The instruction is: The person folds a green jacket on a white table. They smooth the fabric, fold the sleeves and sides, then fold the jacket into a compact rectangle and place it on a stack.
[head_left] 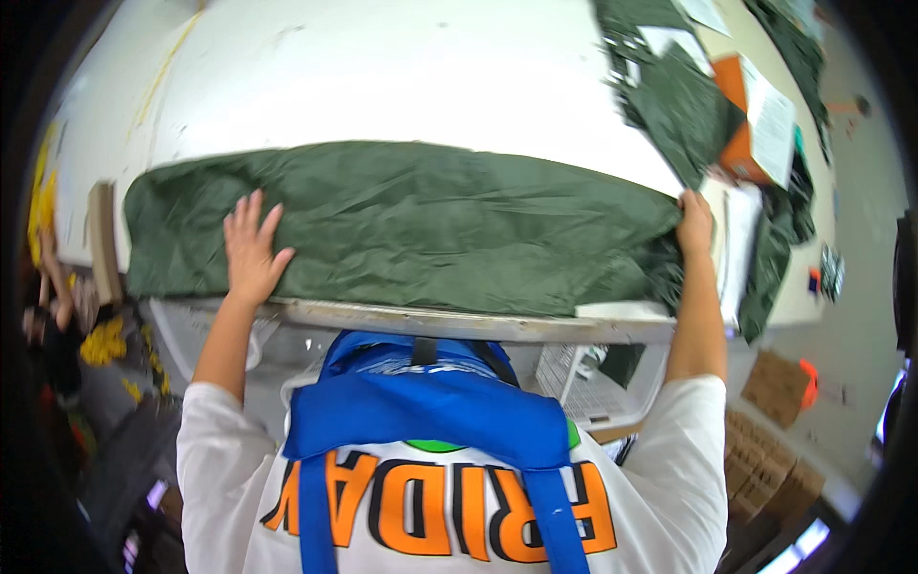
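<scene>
A long strip of dark green, thin, crinkled fabric lies along the near edge of the white table, folded lengthwise, its far edge slightly bowed. My left hand rests flat on its left part, fingers spread. At the right end, my right hand is closed on the fabric, where it bunches into wrinkles. The right fingertips are partly hidden.
More green fabric is heaped at the far right, beside an orange-and-white box. White bins stand under the table. Cardboard boxes stack at lower right. Another person is at far left, near yellow material.
</scene>
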`<state>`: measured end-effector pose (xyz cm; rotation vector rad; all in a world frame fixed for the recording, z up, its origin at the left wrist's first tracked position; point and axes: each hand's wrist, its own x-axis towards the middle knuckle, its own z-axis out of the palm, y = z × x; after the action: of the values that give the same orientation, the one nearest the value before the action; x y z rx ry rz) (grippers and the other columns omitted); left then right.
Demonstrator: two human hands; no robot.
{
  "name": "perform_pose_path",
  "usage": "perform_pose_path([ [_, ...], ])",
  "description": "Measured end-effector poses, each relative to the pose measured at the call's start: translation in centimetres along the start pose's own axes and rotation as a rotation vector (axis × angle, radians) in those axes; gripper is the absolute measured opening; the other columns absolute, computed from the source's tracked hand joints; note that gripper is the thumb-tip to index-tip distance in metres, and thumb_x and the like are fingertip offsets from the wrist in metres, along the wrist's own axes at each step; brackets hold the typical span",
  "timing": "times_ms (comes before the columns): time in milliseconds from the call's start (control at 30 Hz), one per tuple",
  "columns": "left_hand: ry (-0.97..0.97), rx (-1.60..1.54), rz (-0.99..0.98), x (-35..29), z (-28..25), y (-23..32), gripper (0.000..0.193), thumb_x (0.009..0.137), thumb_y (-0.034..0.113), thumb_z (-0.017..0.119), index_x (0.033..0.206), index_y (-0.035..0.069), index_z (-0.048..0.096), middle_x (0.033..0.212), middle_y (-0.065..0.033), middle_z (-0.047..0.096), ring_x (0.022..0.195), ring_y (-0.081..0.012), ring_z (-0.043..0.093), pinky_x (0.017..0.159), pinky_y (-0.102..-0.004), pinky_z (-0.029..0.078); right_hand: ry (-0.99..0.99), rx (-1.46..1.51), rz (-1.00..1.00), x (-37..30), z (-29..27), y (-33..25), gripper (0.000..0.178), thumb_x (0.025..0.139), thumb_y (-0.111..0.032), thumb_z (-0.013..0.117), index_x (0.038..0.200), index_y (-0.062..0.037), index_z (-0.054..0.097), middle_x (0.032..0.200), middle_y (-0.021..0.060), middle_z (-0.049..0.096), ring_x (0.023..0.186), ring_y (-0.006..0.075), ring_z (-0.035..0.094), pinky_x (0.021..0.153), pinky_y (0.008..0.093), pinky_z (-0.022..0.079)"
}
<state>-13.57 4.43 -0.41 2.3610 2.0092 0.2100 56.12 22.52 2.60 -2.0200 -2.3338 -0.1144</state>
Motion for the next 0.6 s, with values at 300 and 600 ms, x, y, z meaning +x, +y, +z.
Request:
perform_pose_path([
  [300, -0.056, -0.009, -0.079, -0.3, 0.2, -0.3, 0.066, 0.083, 0.050, 0.057, 0.141, 0.025, 0.037, 0.152, -0.0100, 0.020, 0.140, -0.0346, 0.017, 0.113, -0.0529, 0.010, -0.265, 0.628, -0.439, -6.2, -7.0, -30.9, 0.064, 0.077, -0.023, 0.064, 0.137, -0.0123, 0.042, 0.152, 0.0166, 0.020, 0.141, 0.0402, 0.010, 0.112, 0.0565, 0.006],
  [600, 0.887, -0.729, -1.356, -8.9, 0.9, -10.5, 0.068, 0.081, 0.022, 0.072, 0.133, -0.001, 0.035, 0.137, -0.0211, 0.040, 0.125, -0.0303, 0.039, 0.103, -0.0431, 0.033, -0.307, 0.244, -0.339, -10.3, -0.1, -38.8, 0.061, 0.087, -0.040, 0.058, 0.141, -0.0201, 0.040, 0.154, 0.0145, 0.015, 0.140, 0.0439, 0.006, 0.108, 0.0620, 0.004],
])
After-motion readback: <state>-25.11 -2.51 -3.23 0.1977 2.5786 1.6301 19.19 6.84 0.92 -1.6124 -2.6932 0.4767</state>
